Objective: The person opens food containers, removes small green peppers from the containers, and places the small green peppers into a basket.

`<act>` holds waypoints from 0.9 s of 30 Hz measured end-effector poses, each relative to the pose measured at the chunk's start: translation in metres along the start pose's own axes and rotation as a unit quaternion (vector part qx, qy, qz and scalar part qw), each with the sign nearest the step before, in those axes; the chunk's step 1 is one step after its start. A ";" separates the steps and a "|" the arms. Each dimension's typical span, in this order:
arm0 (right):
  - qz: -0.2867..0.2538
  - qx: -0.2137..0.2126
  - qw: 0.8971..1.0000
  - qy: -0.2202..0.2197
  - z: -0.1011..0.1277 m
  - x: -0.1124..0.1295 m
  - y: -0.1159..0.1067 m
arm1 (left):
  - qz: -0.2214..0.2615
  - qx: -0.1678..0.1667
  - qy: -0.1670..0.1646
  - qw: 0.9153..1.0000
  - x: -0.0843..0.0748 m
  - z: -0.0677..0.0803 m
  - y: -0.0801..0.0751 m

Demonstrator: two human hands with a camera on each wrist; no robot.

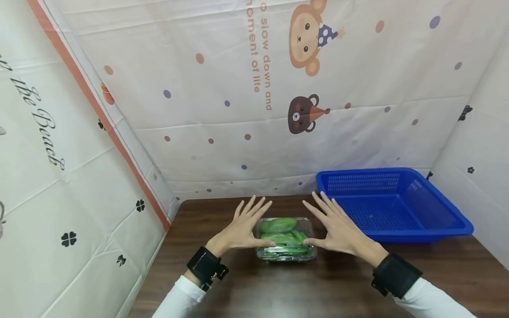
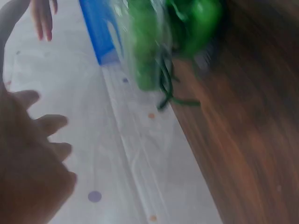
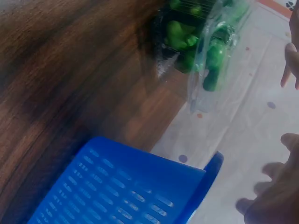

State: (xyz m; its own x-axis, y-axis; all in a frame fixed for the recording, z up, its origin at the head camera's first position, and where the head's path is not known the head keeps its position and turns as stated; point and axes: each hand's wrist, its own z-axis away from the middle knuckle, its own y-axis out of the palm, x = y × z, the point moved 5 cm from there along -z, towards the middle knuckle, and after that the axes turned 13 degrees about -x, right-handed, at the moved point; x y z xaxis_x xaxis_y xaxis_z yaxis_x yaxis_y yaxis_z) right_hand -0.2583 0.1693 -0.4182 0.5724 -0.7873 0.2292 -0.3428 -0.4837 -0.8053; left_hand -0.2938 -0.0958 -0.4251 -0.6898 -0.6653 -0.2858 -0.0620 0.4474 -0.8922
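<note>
A clear plastic box (image 1: 305, 224) filled with green vegetables, which look like peppers (image 1: 280, 240), stands on the brown table in the head view. On its left side is my left hand (image 1: 238, 230), fingers spread and straight, thumb reaching over the box's edge. My right hand (image 1: 343, 230) mirrors it on the right, its thumb pointing inward. Neither hand grips anything; whether the thumbs touch the box, I cannot tell. The left wrist view shows peppers (image 2: 203, 25) with dark green stems, blurred. Another angle on the box (image 3: 198, 91) appears in the right wrist view.
A blue perforated plastic basket (image 1: 374, 216) sits at the back right, close beyond my right hand. The wooden table (image 1: 191, 238) meets a white printed cloth (image 1: 222, 154) hanging behind it, with more cloth at both sides.
</note>
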 end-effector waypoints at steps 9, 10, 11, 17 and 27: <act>-0.001 -0.038 0.999 -0.011 0.003 0.014 0.009 | 0.016 0.052 -0.012 0.998 -0.001 0.011 0.016; -0.005 -0.045 0.999 -0.014 0.005 0.017 0.013 | 0.019 0.058 -0.015 0.998 0.001 0.013 0.018; -0.010 -0.051 0.998 -0.018 0.007 0.020 0.019 | 0.019 0.065 -0.018 0.998 0.002 0.015 0.021; -0.095 -0.025 0.994 0.047 0.026 0.023 0.063 | 0.029 0.093 -0.038 0.995 0.011 0.020 0.040; -0.255 -0.021 0.939 0.227 0.037 0.009 0.091 | 0.007 0.067 -0.019 0.998 0.013 0.016 0.044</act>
State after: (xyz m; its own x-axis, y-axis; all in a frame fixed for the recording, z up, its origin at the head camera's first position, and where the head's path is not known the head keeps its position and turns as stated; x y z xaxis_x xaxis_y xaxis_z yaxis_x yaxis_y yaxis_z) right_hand -0.2568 0.1324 -0.5091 0.2960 -0.5257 0.7975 -0.1454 -0.8500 -0.5064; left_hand -0.2939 -0.0941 -0.4737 -0.6613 -0.6833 -0.3094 0.0458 0.3749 -0.9259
